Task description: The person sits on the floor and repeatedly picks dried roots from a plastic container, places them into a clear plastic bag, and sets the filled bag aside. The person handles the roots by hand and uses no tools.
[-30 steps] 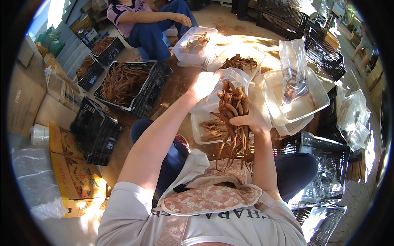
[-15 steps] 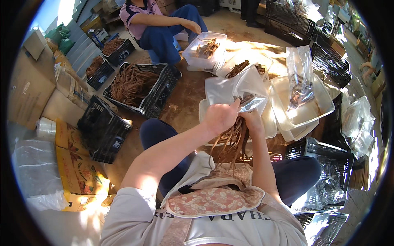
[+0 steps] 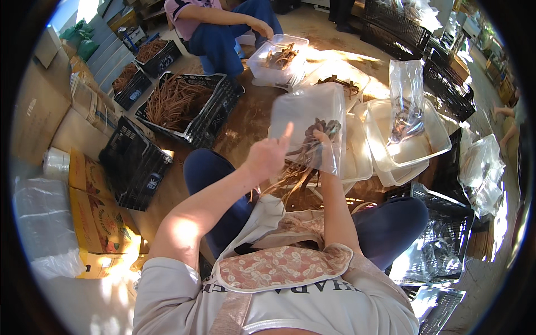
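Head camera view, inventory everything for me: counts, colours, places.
plastic bag: one, clear, centre
held roots: one bundle, brown, partly in that bag
tubs: several, translucent, centre to right
standing bag: one, clear, in a right tub
loose bags: several, clear, right
crates: several, black, left, right and far side
root heaps: three, brown, in upper left crates
cartons: several, brown and yellow, left
co-worker: one, pink top, top left
left hand: one, bare, left of roots
right hand: one, bare, holding roots

Single head-worn fisheye view, left of a side-by-side pair, looking down and forward over the wearer's shirt [image 3: 324, 310], hands [image 3: 267, 159] close at mid-frame, floor [image 3: 248, 131] stretching beyond
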The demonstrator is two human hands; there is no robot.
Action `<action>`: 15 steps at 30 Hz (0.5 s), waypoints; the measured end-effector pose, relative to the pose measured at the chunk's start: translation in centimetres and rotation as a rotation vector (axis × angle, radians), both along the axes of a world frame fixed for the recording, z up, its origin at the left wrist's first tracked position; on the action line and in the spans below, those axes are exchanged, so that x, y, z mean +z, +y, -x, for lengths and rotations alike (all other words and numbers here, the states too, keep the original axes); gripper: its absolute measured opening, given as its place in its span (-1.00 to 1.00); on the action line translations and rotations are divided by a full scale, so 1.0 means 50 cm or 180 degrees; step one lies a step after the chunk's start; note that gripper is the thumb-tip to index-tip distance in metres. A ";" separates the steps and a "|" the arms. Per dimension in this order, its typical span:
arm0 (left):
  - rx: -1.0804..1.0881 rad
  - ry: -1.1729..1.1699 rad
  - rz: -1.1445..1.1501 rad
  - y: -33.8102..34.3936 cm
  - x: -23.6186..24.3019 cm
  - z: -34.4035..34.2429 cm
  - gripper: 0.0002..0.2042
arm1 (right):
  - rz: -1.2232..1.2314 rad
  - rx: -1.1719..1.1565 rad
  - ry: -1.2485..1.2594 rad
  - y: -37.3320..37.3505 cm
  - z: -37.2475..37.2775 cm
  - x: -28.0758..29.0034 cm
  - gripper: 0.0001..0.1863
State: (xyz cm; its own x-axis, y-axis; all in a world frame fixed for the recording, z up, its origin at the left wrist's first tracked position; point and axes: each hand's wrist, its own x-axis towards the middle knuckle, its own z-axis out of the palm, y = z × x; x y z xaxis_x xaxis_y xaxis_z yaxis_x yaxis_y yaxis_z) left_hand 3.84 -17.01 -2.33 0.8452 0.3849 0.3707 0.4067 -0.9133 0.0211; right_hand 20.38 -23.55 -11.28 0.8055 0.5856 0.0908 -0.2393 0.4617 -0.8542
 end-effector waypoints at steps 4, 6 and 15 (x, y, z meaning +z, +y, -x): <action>0.0894 -0.0014 0.0307 0.056 -0.021 0.022 -0.52 | -0.0853 0.0216 0.0997 0.006 0.026 0.056 -0.49; 0.1260 -0.0102 0.0849 0.074 -0.045 0.023 -0.60 | -0.0875 0.0269 0.1187 0.014 0.025 0.071 -0.49; 0.0022 -0.0227 0.1671 0.067 -0.106 0.023 -0.68 | -0.1129 -0.0188 0.1008 0.011 -0.022 0.022 -0.62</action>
State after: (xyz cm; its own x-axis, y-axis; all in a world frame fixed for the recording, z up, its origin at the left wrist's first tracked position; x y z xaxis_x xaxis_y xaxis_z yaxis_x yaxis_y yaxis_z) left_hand 2.69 -13.63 -7.64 0.8218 0.5396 0.1831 0.3935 -0.7698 0.5027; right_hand 21.46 -22.98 -10.20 0.8568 0.5152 0.0214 -0.4270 0.7322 -0.5306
